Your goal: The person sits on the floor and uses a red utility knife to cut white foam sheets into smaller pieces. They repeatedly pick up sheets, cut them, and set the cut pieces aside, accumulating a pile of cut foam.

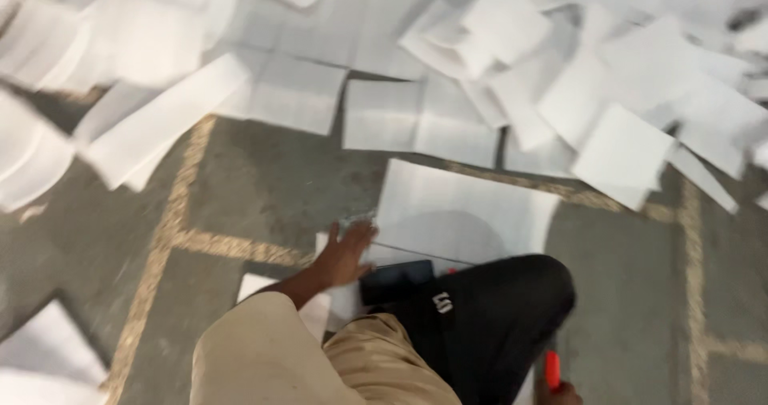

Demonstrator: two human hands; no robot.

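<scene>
The left hand [346, 254], fingers spread open, presses on a large white sheet [464, 213] lying on the floor [256, 181]. The right hand [560, 390] grips a red tool [552, 369]. Many cut sheets [624, 153] already lie scattered beyond.

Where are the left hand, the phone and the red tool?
left hand [346, 254]: head view, back of the hand.
phone [398, 281]: head view, dark screen.
red tool [552, 370]: head view, red shaft.
</scene>
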